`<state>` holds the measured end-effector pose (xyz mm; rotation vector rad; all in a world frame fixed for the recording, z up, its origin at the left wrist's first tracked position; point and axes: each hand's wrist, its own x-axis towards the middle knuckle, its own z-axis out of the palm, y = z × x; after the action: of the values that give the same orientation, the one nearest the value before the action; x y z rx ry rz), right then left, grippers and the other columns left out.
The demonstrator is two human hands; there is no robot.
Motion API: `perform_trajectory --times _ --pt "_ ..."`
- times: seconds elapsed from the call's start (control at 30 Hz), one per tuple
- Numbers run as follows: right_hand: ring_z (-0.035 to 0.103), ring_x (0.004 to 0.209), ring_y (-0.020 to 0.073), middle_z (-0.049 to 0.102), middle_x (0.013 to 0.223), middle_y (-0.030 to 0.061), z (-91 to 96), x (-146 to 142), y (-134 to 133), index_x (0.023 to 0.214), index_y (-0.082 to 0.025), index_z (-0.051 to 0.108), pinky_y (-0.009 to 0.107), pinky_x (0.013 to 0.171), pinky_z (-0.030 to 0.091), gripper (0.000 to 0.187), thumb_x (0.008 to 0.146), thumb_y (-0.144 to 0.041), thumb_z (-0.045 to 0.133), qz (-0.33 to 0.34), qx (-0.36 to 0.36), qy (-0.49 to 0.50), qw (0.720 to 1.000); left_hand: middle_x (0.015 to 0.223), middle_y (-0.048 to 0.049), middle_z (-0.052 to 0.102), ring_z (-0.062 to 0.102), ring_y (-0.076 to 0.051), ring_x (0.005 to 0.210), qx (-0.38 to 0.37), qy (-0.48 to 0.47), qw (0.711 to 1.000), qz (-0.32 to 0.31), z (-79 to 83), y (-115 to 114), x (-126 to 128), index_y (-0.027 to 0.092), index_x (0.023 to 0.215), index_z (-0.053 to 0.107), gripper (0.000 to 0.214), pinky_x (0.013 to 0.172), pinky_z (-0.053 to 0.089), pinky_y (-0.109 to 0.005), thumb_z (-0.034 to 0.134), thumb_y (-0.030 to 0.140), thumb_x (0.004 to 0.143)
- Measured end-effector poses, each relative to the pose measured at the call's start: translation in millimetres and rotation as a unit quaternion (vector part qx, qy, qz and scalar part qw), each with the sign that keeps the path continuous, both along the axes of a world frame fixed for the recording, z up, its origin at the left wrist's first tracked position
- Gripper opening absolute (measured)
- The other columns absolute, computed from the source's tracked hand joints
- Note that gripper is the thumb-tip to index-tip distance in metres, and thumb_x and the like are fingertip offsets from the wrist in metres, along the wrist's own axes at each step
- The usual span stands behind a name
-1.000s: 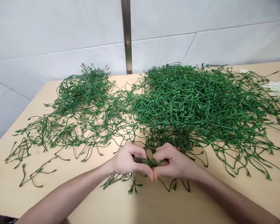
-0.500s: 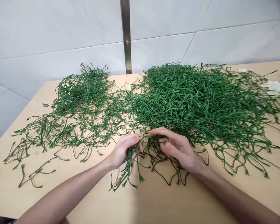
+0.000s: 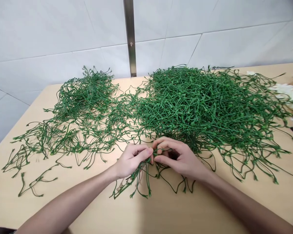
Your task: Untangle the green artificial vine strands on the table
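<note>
My left hand (image 3: 133,159) is closed around a small bunch of green artificial stems (image 3: 136,183), whose forked ends hang down below the fingers. My right hand (image 3: 177,156) meets it fingertip to fingertip, with thumb and fingers pinched on a green stem end (image 3: 158,151) at the bunch's top. Just beyond the hands lies a large tangled heap of the same plastic stems (image 3: 205,104). A few loose stems (image 3: 177,187) lie under and beside my right hand.
A smaller pile of green stems (image 3: 85,94) and scattered strands spread over the left of the wooden table (image 3: 107,214). White artificial flowers (image 3: 289,94) lie at the right edge. A tiled wall (image 3: 63,29) with a metal strip (image 3: 130,42) stands behind.
My right hand has moved left to my left hand, and its spread fingers have closed on a stem. My left thumb has come forward over the bunch.
</note>
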<state>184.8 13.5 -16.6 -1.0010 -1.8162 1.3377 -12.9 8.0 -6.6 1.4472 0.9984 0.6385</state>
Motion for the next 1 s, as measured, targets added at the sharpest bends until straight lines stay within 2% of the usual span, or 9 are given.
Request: perform_trajectory --times 0.07,0.13,0.2,0.3,0.4,0.5,0.6,0.77,1.0 --pt "0.041 0.049 0.0068 0.059 0.069 -0.0005 -1.1 -0.1 -0.6 0.086 -0.017 0.063 0.021 0.045 0.032 0.017 0.087 -0.035 0.062 0.012 -0.04 -0.018 0.999 0.052 0.0037 0.038 0.031 -0.008 0.049 -0.008 -0.009 1.0 -0.004 1.1 -0.3 1.1 0.013 0.063 0.06 0.049 0.048 0.022 -0.024 0.05 0.055 0.087" --pt "0.043 0.052 0.0085 0.057 0.062 -0.002 -0.8 -0.2 -0.9 0.09 -0.018 0.062 0.021 0.047 0.033 0.019 0.091 -0.036 0.056 0.033 -0.054 -0.033 0.997 0.052 0.0045 0.039 0.03 -0.007 0.048 -0.024 -0.024 0.999 -0.01 1.1 -0.8 1.6 0.013 0.064 0.058 0.047 0.047 0.021 -0.023 0.053 0.055 0.085" --pt "0.044 0.055 0.0094 0.057 0.064 -0.0011 1.1 0.2 -0.8 0.086 -0.017 0.061 0.021 0.05 0.034 0.022 0.093 -0.037 0.052 0.055 -0.029 -0.05 0.997 0.052 0.0056 0.037 0.028 -0.006 0.048 -0.031 -0.041 0.999 -0.017 0.0 -1.3 1.3 0.013 0.064 0.056 0.044 0.046 0.021 -0.021 0.057 0.053 0.084" --pt "0.039 0.055 0.0091 0.048 0.06 -0.0018 4.5 2.0 -0.5 0.07 -0.016 0.056 0.023 0.051 0.03 0.035 0.095 -0.04 0.047 0.104 0.034 -0.062 0.992 0.051 0.0066 0.035 0.027 -0.005 0.048 -0.031 -0.05 0.997 -0.043 -2.5 -1.6 0.0 0.014 0.06 0.054 0.042 0.045 0.02 -0.021 0.065 0.05 0.079" --pt "0.035 0.054 0.0086 0.039 0.058 -0.0029 5.7 3.4 -1.0 0.063 -0.016 0.049 0.023 0.05 0.027 0.046 0.093 -0.051 0.045 0.143 0.07 -0.049 0.986 0.046 0.0074 0.037 0.027 -0.005 0.046 -0.056 -0.052 0.994 -0.077 -4.1 -1.5 -1.0 0.013 0.059 0.057 0.042 0.043 0.018 -0.021 0.076 0.05 0.068" --pt "0.029 0.053 0.0073 0.031 0.056 -0.005 4.6 1.8 -2.7 0.056 -0.018 0.036 0.022 0.047 0.021 0.055 0.081 -0.061 0.06 0.131 0.082 -0.061 0.986 0.045 0.0078 0.039 0.026 -0.004 0.045 -0.073 -0.04 0.993 -0.088 -4.8 -1.5 -1.3 0.013 0.057 0.059 0.045 0.042 0.017 -0.021 0.083 0.05 0.056" --pt "0.023 0.051 0.006 0.024 0.053 -0.0068 2.8 -1.4 -4.2 0.053 -0.018 0.027 0.023 0.045 0.016 0.065 0.07 -0.061 0.072 0.111 0.085 -0.078 0.987 0.045 0.0083 0.035 0.024 -0.004 0.046 -0.071 -0.023 0.994 -0.077 -5.9 -2.3 -1.4 0.013 0.055 0.059 0.045 0.042 0.015 -0.022 0.086 0.048 0.05" --pt "0.018 0.049 0.0055 0.019 0.053 -0.0076 1.4 -3.8 -6.2 0.053 -0.018 0.022 0.023 0.044 0.013 0.069 0.069 -0.064 0.072 0.089 0.121 -0.067 0.986 0.046 0.0076 0.032 0.022 -0.005 0.048 -0.032 -0.019 0.998 -0.047 -10.8 -4.9 -1.3 0.013 0.05 0.055 0.048 0.043 0.014 -0.024 0.086 0.05 0.049" --pt "0.019 0.05 0.0061 0.018 0.054 -0.007 3.6 -6.0 -10.2 0.055 -0.019 0.02 0.024 0.046 0.015 0.066 0.075 -0.059 0.068 0.062 0.244 -0.031 0.967 0.046 0.0061 0.03 0.021 -0.006 0.047 0.05 -0.041 0.997 -0.048 -19.8 -6.2 -2.4 0.013 0.049 0.058 0.053 0.044 0.014 -0.026 0.081 0.061 0.053"
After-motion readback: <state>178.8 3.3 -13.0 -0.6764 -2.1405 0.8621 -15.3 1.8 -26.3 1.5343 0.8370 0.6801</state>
